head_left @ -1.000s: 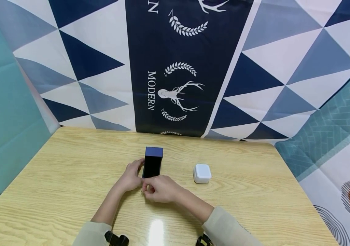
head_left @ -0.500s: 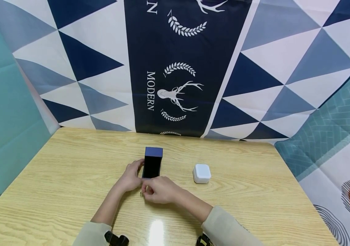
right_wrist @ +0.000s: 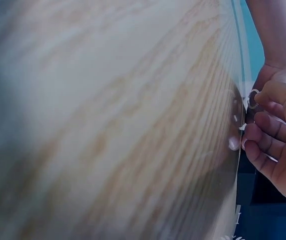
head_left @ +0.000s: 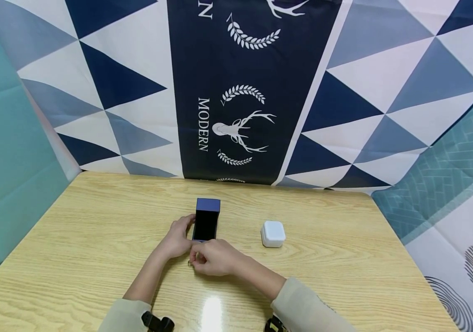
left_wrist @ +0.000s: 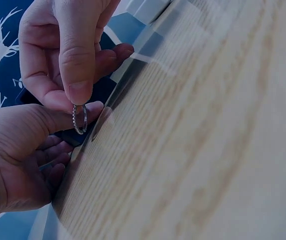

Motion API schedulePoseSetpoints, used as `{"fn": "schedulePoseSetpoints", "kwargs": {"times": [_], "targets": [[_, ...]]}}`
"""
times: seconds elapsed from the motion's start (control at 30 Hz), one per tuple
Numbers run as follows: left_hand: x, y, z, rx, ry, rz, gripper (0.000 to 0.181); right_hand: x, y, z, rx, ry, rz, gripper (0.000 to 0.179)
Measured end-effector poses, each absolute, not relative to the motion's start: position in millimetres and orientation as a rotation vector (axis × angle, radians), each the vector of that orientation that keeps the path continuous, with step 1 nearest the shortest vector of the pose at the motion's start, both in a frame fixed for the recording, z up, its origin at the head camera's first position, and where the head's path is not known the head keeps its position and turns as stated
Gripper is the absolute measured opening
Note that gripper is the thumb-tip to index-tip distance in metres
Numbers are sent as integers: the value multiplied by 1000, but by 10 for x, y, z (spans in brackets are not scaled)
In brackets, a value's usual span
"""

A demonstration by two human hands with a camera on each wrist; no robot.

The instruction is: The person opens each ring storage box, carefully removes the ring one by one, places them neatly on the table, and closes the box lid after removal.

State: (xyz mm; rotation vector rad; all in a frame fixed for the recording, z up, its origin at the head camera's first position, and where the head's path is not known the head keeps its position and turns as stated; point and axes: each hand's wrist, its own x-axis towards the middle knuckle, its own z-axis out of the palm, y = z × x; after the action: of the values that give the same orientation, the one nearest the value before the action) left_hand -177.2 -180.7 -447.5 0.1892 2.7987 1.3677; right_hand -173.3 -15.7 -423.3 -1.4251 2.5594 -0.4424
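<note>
A dark blue ring box [head_left: 207, 221] stands on the wooden table with its lid raised and a black inside. My left hand [head_left: 177, 240] holds it from the left, fingers along its side and thumb across the front. Just in front of the box, my right hand [head_left: 215, 257] pinches a ring [left_wrist: 80, 120] between thumb and index finger. The ring is a thin silver band set with small stones, hanging upright below the fingertips in the left wrist view. The right hand covers the box's lower front in the head view.
A small white rounded case [head_left: 273, 234] stands to the right of the ring box. Behind the wooden table [head_left: 336, 258] hangs a patterned blue and white cloth [head_left: 236, 92]. A light reflection shows on the tabletop near the front.
My right hand has shifted very slightly left and toward me with the ring, showing a little more of the box's front. The left hand and the box have stayed in place.
</note>
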Motion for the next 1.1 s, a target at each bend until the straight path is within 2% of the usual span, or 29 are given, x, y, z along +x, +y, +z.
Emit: {"fn": "schedulePoseSetpoints", "kwargs": {"times": [1.1], "targets": [[-1646, -1741, -4455, 142, 2787, 1380, 76, -1624, -118, -4219, -1479, 2541, -369, 6]]}}
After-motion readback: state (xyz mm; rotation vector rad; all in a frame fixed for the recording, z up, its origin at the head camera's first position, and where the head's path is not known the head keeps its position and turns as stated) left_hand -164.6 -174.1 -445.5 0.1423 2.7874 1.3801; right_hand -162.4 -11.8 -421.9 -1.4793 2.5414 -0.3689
